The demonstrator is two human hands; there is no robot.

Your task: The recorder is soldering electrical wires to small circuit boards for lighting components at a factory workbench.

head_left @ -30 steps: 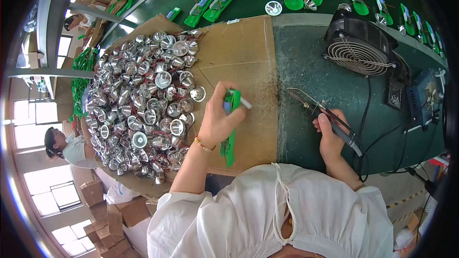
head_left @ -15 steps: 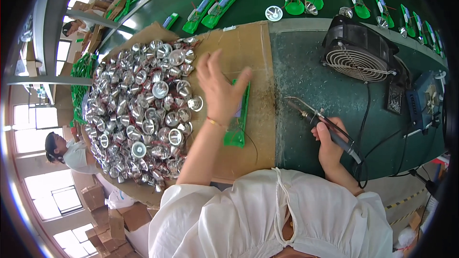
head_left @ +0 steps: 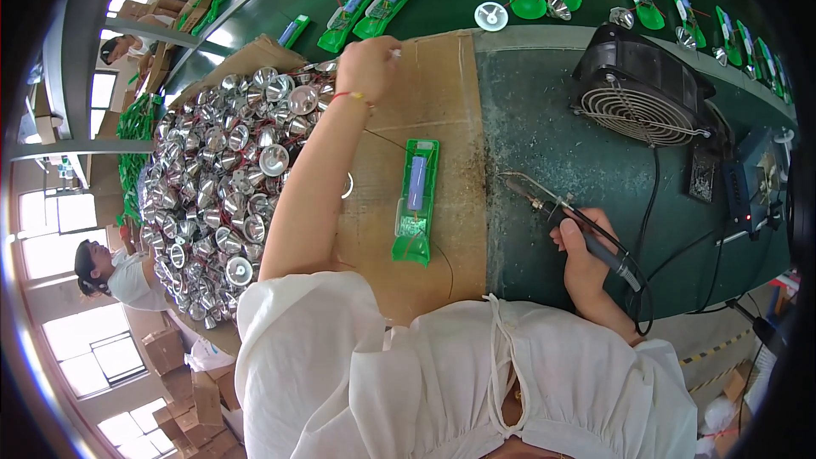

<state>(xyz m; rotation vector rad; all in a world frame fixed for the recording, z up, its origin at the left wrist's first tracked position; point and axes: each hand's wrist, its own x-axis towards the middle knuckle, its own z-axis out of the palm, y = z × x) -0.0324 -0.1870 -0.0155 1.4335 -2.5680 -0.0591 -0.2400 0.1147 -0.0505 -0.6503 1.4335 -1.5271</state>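
My right hand (head_left: pixel 581 253) is wrapped round the dark handle of a soldering iron (head_left: pixel 597 246), whose thin metal tip points up and left over the green mat. A slim curved tube runs alongside that tip. My left hand (head_left: pixel 369 66) reaches to the far edge of the cardboard, its fingers curled together at a small whitish piece (head_left: pixel 396 53) that I cannot make out. On the cardboard (head_left: pixel 459 229) between my arms lies an open green plastic housing (head_left: pixel 415 204) with a purple cylindrical battery, a small circuit board and thin loose wires.
A heap of silver reflector cups (head_left: pixel 225 195) covers the left side. Several green housings (head_left: pixel 395 4) stand along the far surface, beside a white-rimmed disc (head_left: pixel 490 16). A black fan (head_left: pixel 642 89) with a wire grille and a blue soldering station (head_left: pixel 752 183) are at right. Other people sit far left.
My left hand has moved away and slightly left, from over the green housing to the cardboard's far edge, and its spread fingers have curled in. The right hand stays nearly still with the iron.
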